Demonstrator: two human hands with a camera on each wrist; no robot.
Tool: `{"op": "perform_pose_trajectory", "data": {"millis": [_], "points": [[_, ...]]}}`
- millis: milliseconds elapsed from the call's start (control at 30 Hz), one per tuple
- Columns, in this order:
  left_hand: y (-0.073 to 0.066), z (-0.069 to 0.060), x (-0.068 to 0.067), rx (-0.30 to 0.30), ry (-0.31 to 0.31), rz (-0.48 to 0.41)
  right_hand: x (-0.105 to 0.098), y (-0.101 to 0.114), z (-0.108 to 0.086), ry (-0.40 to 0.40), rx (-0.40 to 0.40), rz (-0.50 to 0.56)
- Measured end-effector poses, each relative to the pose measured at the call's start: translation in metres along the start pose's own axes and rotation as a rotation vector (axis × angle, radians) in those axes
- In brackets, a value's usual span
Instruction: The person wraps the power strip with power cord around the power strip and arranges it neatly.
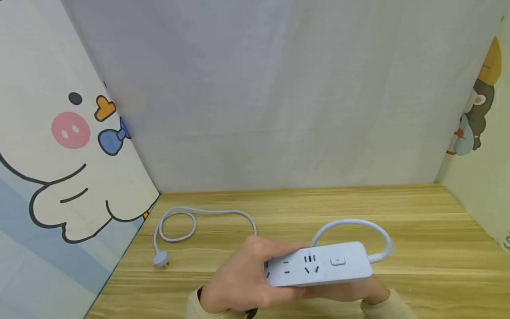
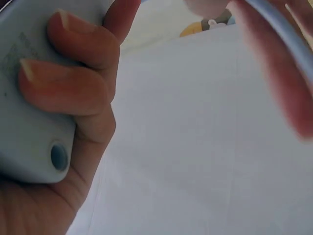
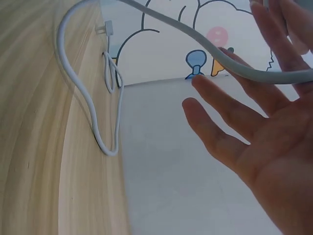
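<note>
A white power strip [image 1: 324, 271] with several sockets and a switch is raised over the table's near side, its socket face toward the head camera. My left hand [image 1: 243, 277] grips its left end; in the left wrist view, curled fingers [image 2: 68, 90] lie across the underside. Beneath the right part of the strip is my right hand [image 1: 346, 290], mostly hidden in the head view. The right wrist view shows that hand [image 3: 279, 142] with its fingers spread, the white cable [image 3: 186, 34] passing in front of them. From the strip's right end the cable [image 1: 352, 221] loops back behind it.
On the wood-grain table [image 1: 418, 221], the cable's far part lies in a loose coil at the left, ending in a plug [image 1: 161, 258]. A pale curtain [image 1: 279, 97] stands behind, with cartoon-printed sheets at the left [image 1: 48, 133] and right [image 1: 478, 177].
</note>
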State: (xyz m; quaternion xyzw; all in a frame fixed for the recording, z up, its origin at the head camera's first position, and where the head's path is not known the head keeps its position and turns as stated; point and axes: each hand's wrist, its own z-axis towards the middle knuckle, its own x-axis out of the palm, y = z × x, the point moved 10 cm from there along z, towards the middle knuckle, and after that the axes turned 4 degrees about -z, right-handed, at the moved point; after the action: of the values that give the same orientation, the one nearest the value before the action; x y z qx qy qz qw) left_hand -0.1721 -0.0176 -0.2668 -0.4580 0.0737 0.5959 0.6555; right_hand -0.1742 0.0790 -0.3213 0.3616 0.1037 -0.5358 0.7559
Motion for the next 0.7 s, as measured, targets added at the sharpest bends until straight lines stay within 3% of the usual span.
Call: {"op": "perform_pose_trajectory", "data": {"millis": [67, 233, 333, 533, 700], "points": [[0.001, 0.000, -0.005, 0.000, -0.035, -0.047, 0.004, -0.016, -0.007, 0.042, 0.165, -0.099], [0.008, -0.003, -0.025, -0.015, -0.162, -0.102, 0.011, -0.042, -0.016, 0.140, 0.398, 0.103], [0.019, -0.009, -0.038, -0.083, -0.245, -0.093, 0.005, -0.050, -0.025, 0.158, 0.536, 0.159], [0.042, -0.026, -0.064, -0.255, -0.431, -0.012, -0.015, -0.056, -0.031, 0.082, 0.640, 0.300], [0.047, -0.032, -0.078, -0.266, -0.571, 0.059, -0.028, -0.054, -0.033, 0.022, 0.644, 0.361]]}}
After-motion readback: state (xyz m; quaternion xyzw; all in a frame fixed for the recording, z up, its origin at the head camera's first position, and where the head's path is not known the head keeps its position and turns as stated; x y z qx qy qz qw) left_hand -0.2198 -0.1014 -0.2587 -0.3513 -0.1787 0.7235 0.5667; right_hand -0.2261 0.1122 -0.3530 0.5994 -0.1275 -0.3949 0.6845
